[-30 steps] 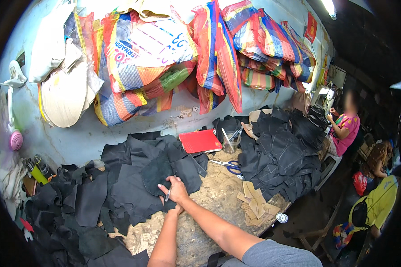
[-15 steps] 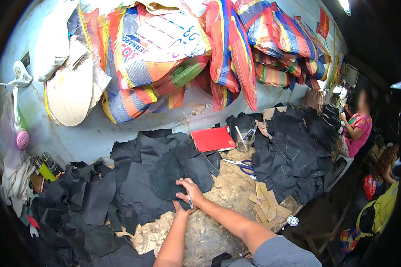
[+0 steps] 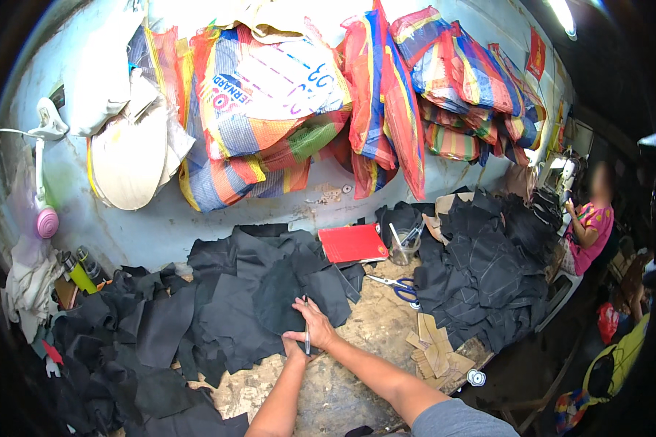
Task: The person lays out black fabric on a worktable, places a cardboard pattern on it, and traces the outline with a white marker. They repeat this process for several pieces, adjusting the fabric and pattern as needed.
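Note:
A silver pen is held in my right hand, standing almost in line with the wrist. The fingers of that hand rest on a dark, rounded piece of black leather-like material, which lies over other black pieces. My left hand is close beside it, at the near edge of the black pieces. The left fingers are mostly hidden under the right hand and the material, so their grip does not show.
Black cut pieces heap at right, and more spread left on the worn wooden table. Blue-handled scissors, a red notebook, a cup of pens and tan pattern pieces lie around. A person sits far right.
The whole view has shifted slightly right and down. The pen in my right hand has turned more upright. Both hands stay at the near edge of the same black piece.

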`<action>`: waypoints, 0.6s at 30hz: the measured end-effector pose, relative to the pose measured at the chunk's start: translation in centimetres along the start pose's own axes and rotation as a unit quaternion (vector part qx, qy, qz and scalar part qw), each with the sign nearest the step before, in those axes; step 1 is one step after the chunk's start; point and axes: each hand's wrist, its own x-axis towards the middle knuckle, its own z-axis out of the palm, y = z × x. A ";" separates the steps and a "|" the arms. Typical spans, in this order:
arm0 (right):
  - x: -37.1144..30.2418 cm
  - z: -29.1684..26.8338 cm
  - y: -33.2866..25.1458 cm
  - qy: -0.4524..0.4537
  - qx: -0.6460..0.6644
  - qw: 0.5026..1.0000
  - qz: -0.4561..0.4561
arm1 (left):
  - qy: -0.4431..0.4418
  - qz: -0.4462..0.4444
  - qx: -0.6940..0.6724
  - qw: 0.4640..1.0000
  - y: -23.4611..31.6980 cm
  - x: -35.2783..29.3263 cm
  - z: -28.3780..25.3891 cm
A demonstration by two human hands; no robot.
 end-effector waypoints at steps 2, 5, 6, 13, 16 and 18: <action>0.2 0.0 -0.2 -0.011 0.020 1.000 0.012 | -0.072 -0.003 -0.017 0.997 -0.1 0.0 0.0; 0.5 0.3 -0.8 -0.023 0.021 0.995 0.095 | -0.129 -0.013 -0.049 0.990 0.0 0.0 0.2; 0.6 0.6 -1.2 -0.009 0.051 0.994 0.101 | -0.131 -0.010 -0.046 0.990 0.0 -0.1 0.1; 1.6 2.1 -4.5 0.005 0.092 0.995 0.026 | -0.127 0.057 0.027 0.990 1.1 -0.8 -0.8; 2.3 2.5 -5.7 -0.041 0.064 0.995 0.059 | -0.118 0.119 0.108 0.980 1.6 -1.4 -1.1; 2.8 3.0 -6.1 0.031 0.102 0.994 0.032 | -0.106 0.188 0.200 0.956 1.9 -1.9 -1.2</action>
